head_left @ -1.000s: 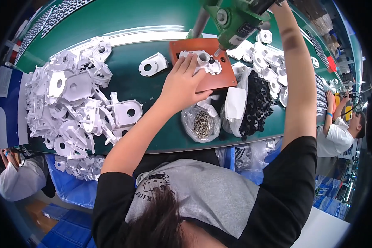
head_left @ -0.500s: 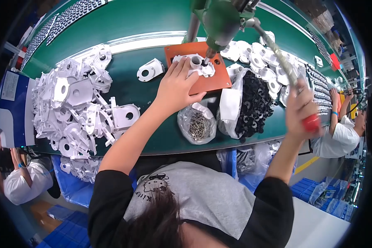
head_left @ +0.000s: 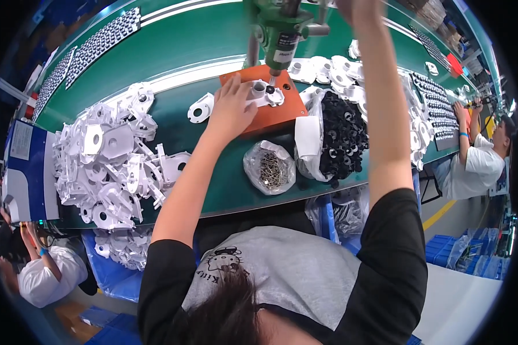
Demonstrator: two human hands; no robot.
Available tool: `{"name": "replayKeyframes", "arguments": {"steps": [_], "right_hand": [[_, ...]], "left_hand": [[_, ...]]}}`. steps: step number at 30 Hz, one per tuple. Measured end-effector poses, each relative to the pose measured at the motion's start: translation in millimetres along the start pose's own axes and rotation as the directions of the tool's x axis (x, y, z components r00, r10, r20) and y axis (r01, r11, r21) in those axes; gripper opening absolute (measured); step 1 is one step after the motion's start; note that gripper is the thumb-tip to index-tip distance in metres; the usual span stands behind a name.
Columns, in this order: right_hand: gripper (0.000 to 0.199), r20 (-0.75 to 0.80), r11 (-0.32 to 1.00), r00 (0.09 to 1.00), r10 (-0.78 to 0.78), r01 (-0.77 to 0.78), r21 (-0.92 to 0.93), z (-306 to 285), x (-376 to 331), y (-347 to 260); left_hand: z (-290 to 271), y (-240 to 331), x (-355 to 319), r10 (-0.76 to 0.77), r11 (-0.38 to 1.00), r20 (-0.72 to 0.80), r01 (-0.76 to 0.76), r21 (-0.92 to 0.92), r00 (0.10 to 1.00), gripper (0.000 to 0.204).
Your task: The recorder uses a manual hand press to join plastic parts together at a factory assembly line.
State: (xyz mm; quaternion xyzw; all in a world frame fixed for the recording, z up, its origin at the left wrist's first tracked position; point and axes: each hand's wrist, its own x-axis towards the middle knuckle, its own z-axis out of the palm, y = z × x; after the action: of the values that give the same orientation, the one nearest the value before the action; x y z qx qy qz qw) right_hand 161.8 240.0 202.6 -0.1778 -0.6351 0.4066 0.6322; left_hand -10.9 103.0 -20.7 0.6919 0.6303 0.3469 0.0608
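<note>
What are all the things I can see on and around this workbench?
Green table: one, spanning the view.
Orange plate: one, centre, under the tool.
White part: one, on the orange plate.
Green power tool: one, hanging above the plate.
Pile of white parts: many, left.
Loose white part: one, left of the plate.
Bag of screws: one, clear, near edge.
Bag of black parts: one, right of the plate.
Co-workers: two, one at the far right, one at the lower left.
Left hand: holding the white part down.
Right hand: raised, mostly out of frame.
</note>
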Motion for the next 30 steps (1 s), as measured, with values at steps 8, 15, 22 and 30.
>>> {"name": "replayKeyframes", "arguments": {"steps": [8,15,22,30], "right_hand": [[0.025,0.120,0.832,0.900,0.420,-0.434,0.346,-64,-25,56],[0.026,-0.192,0.761,0.923,0.333,-0.383,-0.524,-200,-200,17],[0.018,-0.424,0.561,0.895,0.136,-0.423,-0.712,-231,-290,38],[0.039,-0.153,0.968,0.971,0.181,-0.204,-0.147,-90,-265,-8]], "left_hand": [[-46,16,46,-0.113,0.953,0.365,0.205,-0.223,0.924,0.037],[-76,-56,96,-0.333,0.840,0.300,0.426,-0.337,0.894,0.031],[-64,-80,91,-0.303,0.703,0.195,0.357,-0.615,0.933,0.051],[-86,44,-24,-0.187,0.551,0.099,0.188,-0.813,0.977,0.035]]}}
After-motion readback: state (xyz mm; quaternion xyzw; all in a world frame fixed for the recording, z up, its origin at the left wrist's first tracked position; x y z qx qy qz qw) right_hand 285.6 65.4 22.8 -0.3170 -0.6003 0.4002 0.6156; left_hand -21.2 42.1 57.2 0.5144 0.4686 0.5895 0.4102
